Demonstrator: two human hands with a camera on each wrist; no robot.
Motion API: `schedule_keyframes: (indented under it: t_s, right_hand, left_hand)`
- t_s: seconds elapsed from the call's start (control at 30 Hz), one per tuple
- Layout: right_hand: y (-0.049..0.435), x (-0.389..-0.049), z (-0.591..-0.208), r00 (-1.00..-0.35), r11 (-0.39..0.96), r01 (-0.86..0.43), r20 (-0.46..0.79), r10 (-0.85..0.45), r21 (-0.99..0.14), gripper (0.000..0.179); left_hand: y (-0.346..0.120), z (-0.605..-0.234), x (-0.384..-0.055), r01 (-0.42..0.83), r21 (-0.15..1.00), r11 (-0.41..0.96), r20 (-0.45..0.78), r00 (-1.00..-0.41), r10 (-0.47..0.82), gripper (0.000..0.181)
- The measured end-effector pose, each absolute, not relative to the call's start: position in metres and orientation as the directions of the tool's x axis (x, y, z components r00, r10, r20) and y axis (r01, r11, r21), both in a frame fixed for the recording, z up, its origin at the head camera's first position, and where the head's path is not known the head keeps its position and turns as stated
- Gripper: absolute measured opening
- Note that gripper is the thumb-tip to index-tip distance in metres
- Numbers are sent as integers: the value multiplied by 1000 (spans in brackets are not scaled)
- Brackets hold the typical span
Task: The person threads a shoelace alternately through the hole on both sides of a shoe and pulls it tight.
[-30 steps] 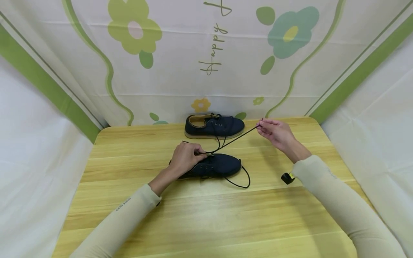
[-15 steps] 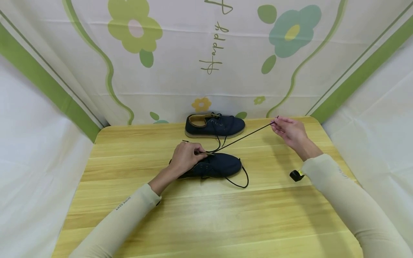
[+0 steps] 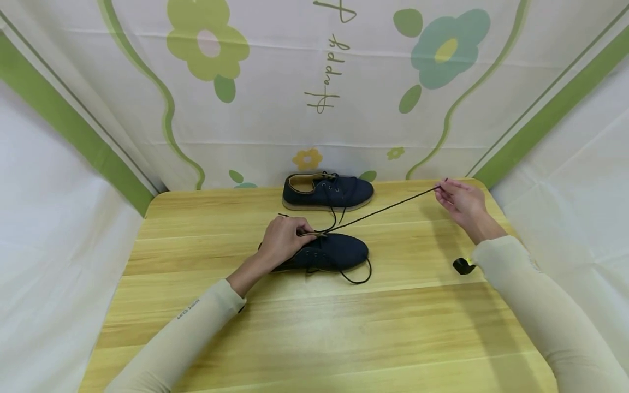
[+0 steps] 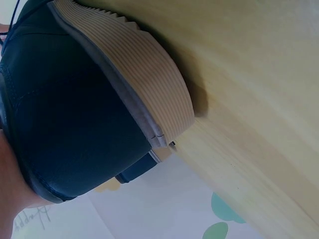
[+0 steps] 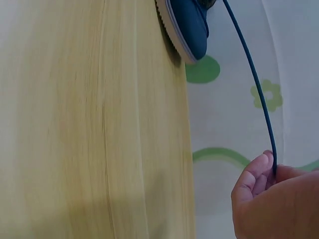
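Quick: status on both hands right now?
Left hand: closed, pinching the near shoe at its top.
Right hand: closed, pinching the black lace close to its end.

Left grip (image 3: 285,239) partly hidden, sleeve lettering (image 3: 188,309) illegible

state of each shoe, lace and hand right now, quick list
near shoe: upright on the table, toe to the right
far shoe: upright, toe to the right; tied or not, can't tell
stretched lace: drawn out nearly straight
lace loop: slack, by the near shoe's toe
left hand: gripping near shoe at its opening
right hand: pinching stretched lace
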State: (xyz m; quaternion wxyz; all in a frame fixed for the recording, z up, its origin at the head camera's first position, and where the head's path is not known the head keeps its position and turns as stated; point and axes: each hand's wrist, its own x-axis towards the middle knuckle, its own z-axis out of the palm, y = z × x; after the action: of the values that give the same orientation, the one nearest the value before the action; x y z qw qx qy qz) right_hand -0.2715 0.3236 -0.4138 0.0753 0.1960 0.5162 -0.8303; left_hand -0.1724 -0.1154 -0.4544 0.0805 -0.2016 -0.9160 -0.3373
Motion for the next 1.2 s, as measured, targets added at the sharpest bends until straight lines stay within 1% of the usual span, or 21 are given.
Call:
schedule_keyframes:
  t_s: [0.37,0.63,0.93,1.07,1.2]
  right_hand:
    - [354,-269,-420,-909,-480,313,-406,99,-819,25]
    - [368,-265,-419,-886,-494,315,-438,153,-810,19]
    - [377,-264,-417,-860,-480,323,-464,211,-816,18]
    - [379,-264,-416,-859,-482,327,-468,208,-813,18]
    - [378,-264,-415,-874,-507,316,-455,174,-802,14]
  left_hand:
    - [-115,-456,-172,428,584,690,290,-904,315,7]
    - [-115,-457,-171,425,582,694,288,-905,312,7]
    - [-115,-456,-172,426,584,691,287,-904,315,6]
    - [-115,-456,-173,426,586,689,286,-905,315,6]
    - [-116,-456,-172,423,590,688,284,-906,314,6]
